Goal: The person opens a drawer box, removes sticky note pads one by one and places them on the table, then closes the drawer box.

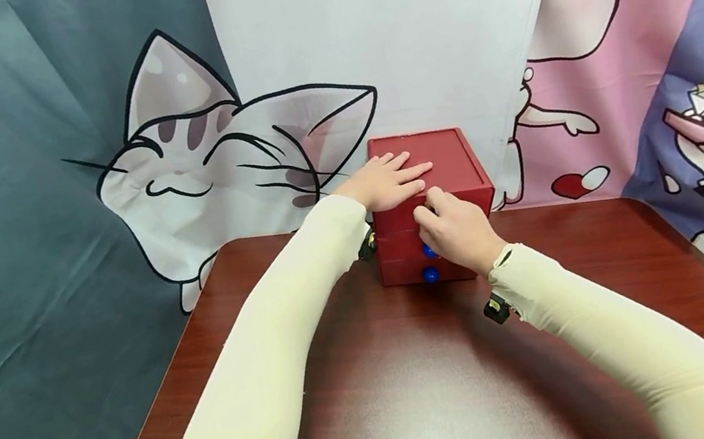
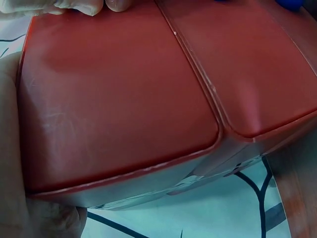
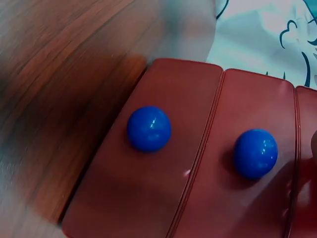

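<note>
A small red drawer cabinet (image 1: 446,158) stands on the table at the back. Flat on its top lies my left hand (image 1: 387,181), fingers straight and spread. My right hand (image 1: 457,230) is at the upper drawer's front, its fingers curled around the knob there, which they hide. Below it, a blue round knob (image 3: 255,153) sits on the middle drawer, and another blue knob (image 3: 148,129) on the bottom drawer. The left wrist view looks along the cabinet's drawer fronts (image 2: 119,99), with the right fingers (image 2: 84,6) at the top edge.
The cabinet rests on a dark reddish wooden table (image 1: 407,395), near its back edge. Right behind hangs a printed cloth (image 1: 392,36) with a cat and other cartoon figures. A teal cloth (image 1: 20,264) hangs on the left.
</note>
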The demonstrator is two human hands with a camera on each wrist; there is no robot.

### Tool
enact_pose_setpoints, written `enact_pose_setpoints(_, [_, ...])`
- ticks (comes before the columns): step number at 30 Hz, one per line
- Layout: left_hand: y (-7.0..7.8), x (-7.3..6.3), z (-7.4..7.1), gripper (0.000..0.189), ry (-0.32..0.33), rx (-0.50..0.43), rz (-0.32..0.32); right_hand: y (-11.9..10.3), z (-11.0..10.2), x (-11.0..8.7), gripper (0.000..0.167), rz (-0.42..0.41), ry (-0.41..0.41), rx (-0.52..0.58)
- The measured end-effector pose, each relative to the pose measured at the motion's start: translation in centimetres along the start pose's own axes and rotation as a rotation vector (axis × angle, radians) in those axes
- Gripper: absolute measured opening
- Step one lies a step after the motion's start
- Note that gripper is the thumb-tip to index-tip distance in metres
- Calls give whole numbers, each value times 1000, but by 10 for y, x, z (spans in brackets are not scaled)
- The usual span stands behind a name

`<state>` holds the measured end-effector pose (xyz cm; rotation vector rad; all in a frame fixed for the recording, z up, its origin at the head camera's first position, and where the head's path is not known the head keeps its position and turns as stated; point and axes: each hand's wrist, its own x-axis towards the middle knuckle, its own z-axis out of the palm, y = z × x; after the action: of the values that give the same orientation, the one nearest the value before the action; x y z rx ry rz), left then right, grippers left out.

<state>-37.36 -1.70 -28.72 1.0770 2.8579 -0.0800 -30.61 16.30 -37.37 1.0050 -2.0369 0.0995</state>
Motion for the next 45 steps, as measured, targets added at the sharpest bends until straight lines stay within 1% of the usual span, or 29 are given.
enact_pose_setpoints(4, [-1,-1,1,58,-4,-12,5,-3,3,1,17,33,32,2])
enact_pose_setpoints(14, [-4,0,0,58,-14,-8,17,-10,2,-1,14,108,72,35])
enact_pose_setpoints(22, [-3,1,1,58,-7,-27,20,-14,-1,-1,13,152,51,37])
enact_pose_setpoints(27, [-4,1,2,58,-3,4,36,-18,-5,-3,15,153,30,44])
enact_pose_setpoints(30, [-6,1,3,59,8,38,58,-20,-7,-3,16,148,36,45])
enact_pose_setpoints(34, [-7,2,4,58,26,17,45,-23,-10,-4,15,135,51,39])
enact_pose_setpoints(36, [-7,3,4,58,33,-25,26,-25,-11,-5,15,131,49,34])
enact_pose_setpoints(40, [-8,5,6,59,37,-78,8,-27,-14,-8,15,135,35,30])
enact_pose_setpoints(45, [-8,5,7,59,50,-105,2,-29,-17,-8,15,124,28,34])
